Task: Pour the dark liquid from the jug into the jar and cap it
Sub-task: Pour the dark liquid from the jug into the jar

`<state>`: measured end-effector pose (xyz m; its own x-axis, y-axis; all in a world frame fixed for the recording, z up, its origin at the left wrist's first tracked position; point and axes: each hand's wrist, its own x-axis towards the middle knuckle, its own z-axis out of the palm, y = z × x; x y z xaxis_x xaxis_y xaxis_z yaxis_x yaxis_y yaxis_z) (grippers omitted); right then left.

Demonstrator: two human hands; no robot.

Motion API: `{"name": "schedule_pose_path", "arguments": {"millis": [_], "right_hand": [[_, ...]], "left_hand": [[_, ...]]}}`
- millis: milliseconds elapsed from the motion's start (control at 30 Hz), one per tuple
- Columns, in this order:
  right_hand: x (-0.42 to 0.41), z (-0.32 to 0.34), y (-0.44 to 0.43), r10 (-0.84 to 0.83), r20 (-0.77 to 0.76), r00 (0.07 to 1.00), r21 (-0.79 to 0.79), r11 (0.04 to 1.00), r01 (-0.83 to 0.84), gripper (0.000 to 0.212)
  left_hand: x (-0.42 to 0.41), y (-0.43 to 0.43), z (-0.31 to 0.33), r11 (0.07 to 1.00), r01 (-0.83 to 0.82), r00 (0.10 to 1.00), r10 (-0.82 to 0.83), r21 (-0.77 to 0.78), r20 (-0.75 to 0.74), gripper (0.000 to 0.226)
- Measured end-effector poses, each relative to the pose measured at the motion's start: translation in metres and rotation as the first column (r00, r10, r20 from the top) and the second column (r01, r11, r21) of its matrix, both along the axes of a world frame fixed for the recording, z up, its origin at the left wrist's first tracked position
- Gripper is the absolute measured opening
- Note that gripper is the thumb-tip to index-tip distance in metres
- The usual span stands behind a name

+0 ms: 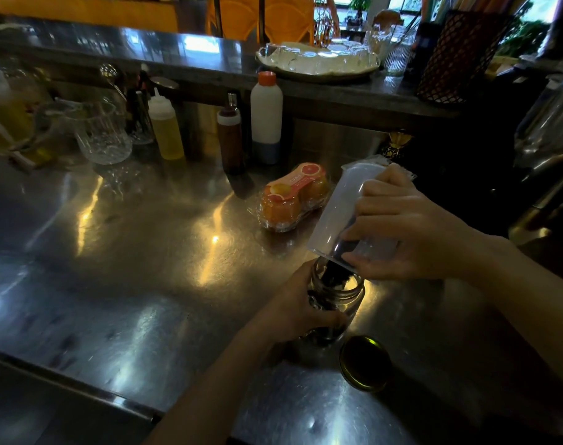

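A clear glass jar (341,295) stands on the steel counter (129,268), and my left hand (293,303) is wrapped around its left side. My right hand (405,232) grips a translucent plastic jug (341,210), tipped steeply with its rim right over the jar's mouth. Dark liquid runs from the jug's lip into the jar, which holds dark liquid at its bottom. The jar's round metal lid (365,362) lies upside down on the counter just right of the jar, apart from both hands.
A clear pack of oranges (293,197) lies behind the jug. Squeeze bottles (166,123), a white bottle (266,118) and a glass pitcher (101,133) line the back. A tray of glasses (318,61) sits on the raised ledge. The counter's front edge runs along the lower left.
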<state>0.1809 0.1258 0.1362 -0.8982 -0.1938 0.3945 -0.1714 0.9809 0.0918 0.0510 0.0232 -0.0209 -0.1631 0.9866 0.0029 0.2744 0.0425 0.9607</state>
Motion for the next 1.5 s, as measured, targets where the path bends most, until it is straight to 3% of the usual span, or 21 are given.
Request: {"name": "schedule_pose_path", "arguments": {"millis": [367,767,900,1033,1133,1267,1367,1500], "right_hand": [[0.009,-0.007,-0.004,0.046,-0.034,0.998,0.111,0.993,-0.042,0.019],[0.015,-0.009,-0.007,0.064,-0.074,0.995,0.088,0.995,-0.057,0.02],[0.017,-0.013,-0.003,0.013,-0.091,0.996,0.002,1.0,-0.013,0.024],[0.024,-0.027,0.005,-0.165,-0.213,0.963,-0.256,0.961,0.108,0.028],[0.036,-0.048,0.013,-0.353,-0.283,0.892,-0.539,0.827,0.156,0.022],[0.048,-0.08,0.014,-0.634,-0.307,0.71,-0.911,0.411,-0.027,0.006],[0.052,-0.104,0.017,-0.821,-0.224,0.525,-0.972,0.151,-0.18,0.022],[0.06,-0.132,0.021,-0.899,-0.081,0.43,-0.96,-0.046,-0.278,0.028]], "left_hand": [[0.0,0.0,0.0,1.0,-0.02,0.999,0.019,-0.021,-0.042,0.074],[0.0,-0.002,0.004,1.0,0.014,1.0,-0.014,-0.008,-0.009,0.073],[0.0,-0.002,0.006,1.0,0.029,1.0,-0.029,-0.008,0.0,0.072],[0.0,-0.002,0.007,1.0,0.025,1.0,-0.025,-0.014,0.016,0.075],[0.001,-0.002,0.004,1.0,-0.001,0.999,0.0,-0.023,-0.036,0.08],[-0.002,-0.001,-0.001,0.998,-0.044,0.989,0.039,-0.035,-0.139,0.081],[-0.003,0.002,-0.004,0.999,-0.038,0.986,0.032,-0.033,-0.164,0.083],[-0.002,0.003,-0.007,0.998,-0.068,0.987,0.067,-0.004,-0.145,0.083]]}}
